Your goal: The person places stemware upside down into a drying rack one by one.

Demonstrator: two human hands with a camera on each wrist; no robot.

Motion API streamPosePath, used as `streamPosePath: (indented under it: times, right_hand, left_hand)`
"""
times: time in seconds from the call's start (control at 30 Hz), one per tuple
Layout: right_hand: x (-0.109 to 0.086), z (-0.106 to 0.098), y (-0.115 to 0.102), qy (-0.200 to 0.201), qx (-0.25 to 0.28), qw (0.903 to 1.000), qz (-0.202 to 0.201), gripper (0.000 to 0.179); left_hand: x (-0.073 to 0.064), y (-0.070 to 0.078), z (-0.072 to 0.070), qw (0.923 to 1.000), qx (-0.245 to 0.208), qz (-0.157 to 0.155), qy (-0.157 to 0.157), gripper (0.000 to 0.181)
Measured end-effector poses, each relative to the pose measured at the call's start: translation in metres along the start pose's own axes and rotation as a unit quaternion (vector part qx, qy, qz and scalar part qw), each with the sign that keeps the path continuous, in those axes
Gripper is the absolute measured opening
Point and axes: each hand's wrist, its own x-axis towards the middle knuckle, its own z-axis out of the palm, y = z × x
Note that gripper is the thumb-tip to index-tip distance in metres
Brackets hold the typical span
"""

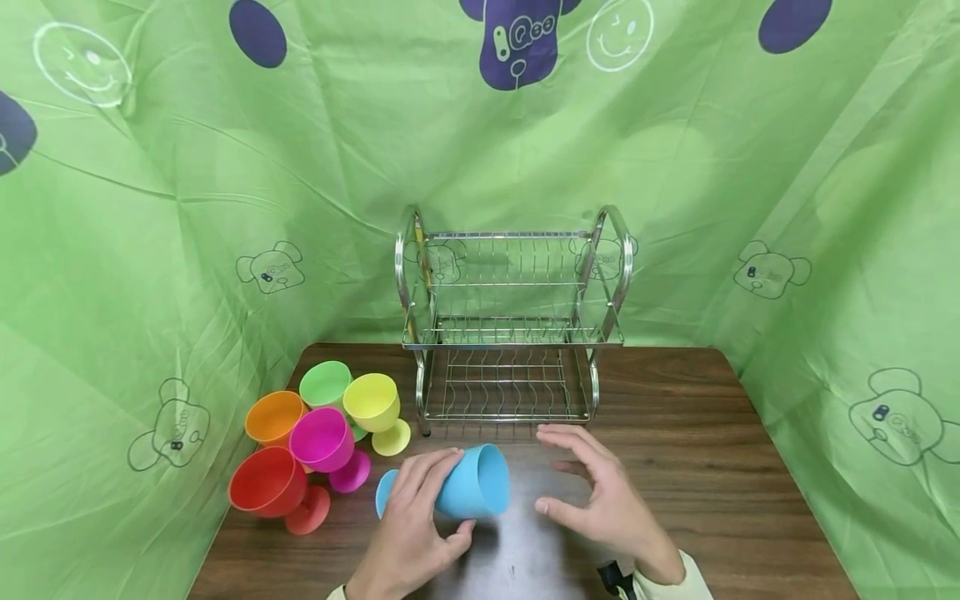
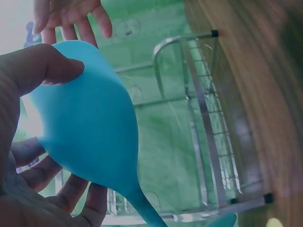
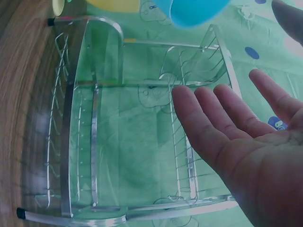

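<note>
A blue goblet [image 1: 474,483] lies tipped on its side in my left hand [image 1: 417,521], its mouth facing right and its foot to the left. In the left wrist view the thumb presses on the bowl of the blue goblet [image 2: 94,118] near the rim, with the other fingers curled round the far side. My right hand [image 1: 600,492] hovers to the right of the goblet's mouth, thumb and fingers spread apart, holding nothing. In the right wrist view the right hand [image 3: 236,127] shows its palm, with part of the blue goblet [image 3: 196,12] at the top.
At the left of the wooden table [image 1: 690,433] stand several goblets: red [image 1: 266,483], magenta [image 1: 322,442], orange [image 1: 274,418], green [image 1: 326,383] and yellow [image 1: 372,402]. A two-tier metal dish rack [image 1: 510,343] stands at the back, before a green cloth wall [image 1: 675,183].
</note>
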Motion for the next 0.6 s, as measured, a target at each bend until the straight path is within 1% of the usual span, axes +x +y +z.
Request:
streamPosePath:
  times: [0.13, 0.23, 0.4, 0.6]
  right_hand:
    - [0.003, 0.003, -0.004, -0.008, -0.006, 0.9999, 0.002, 0.078]
    - [0.005, 0.005, -0.006, -0.013, -0.016, 0.9998, -0.002, 0.079]
    - [0.009, 0.008, -0.010, -0.022, -0.040, 0.9989, -0.010, 0.080]
    - [0.008, 0.011, -0.011, -0.026, -0.034, 0.9991, 0.003, 0.079]
  left_hand:
    - [0.009, 0.006, 0.001, 0.9997, -0.009, 0.015, -0.014, 0.094]
    - [0.016, 0.011, 0.000, 0.9993, -0.013, 0.019, -0.031, 0.093]
    - [0.028, 0.020, -0.004, 0.9981, 0.005, 0.025, -0.056, 0.092]
    - [0.037, 0.027, -0.003, 0.9966, 0.024, 0.044, -0.065, 0.092]
